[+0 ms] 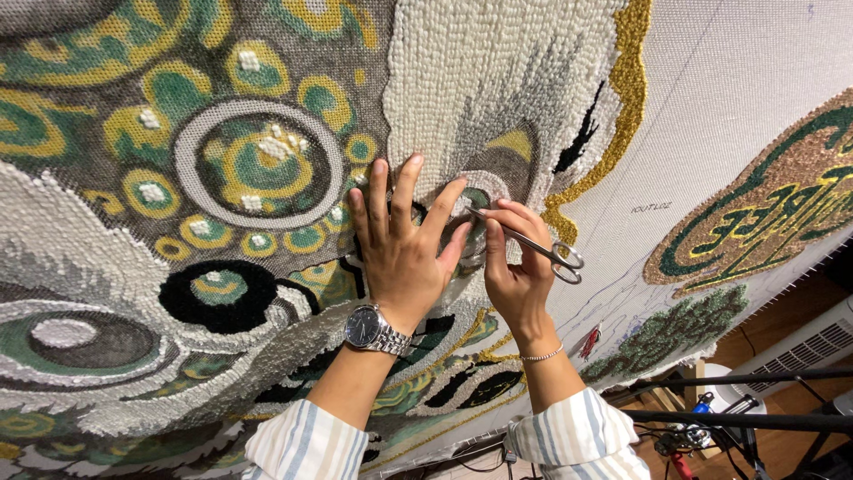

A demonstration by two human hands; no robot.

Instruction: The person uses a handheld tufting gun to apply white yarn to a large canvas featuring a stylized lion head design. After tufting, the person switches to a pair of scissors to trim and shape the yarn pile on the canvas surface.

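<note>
The right hand [515,267] pinches a pair of small steel scissors [531,243] between thumb and fingers, closed tight on the shanks just ahead of the two ring handles, which stick out free past the knuckles. The scissors are slim, bright and smooth; their long axis runs from the rings at lower right up to the tips at upper left, and the tips touch the pile just beyond the fingertips; whether the blades are parted cannot be told. The left hand [402,244] lies flat and spread on the rug [267,160], holding nothing, fingers fanned and pressing the yarn just beside the scissor tips, its thumb almost meeting the right hand's fingers. The rug is a tufted piece stretched on pale woven backing [711,107]: nubby looped cream yarn above the grip, ringed circles of green, yellow and grey away to the left, black patches toward the wrists, and a rough gold border curving off to the right of the scissors. A metal-link watch [373,330] sits on the left wrist, a thin beaded bracelet [542,355] on the right, and both forearms end in striped sleeves [306,444]. Well beyond the rings, on the bare backing, is another green and gold tufted patch [764,213]. Below the right sleeve dark bars [737,418] cross a wooden floor [791,320].
</note>
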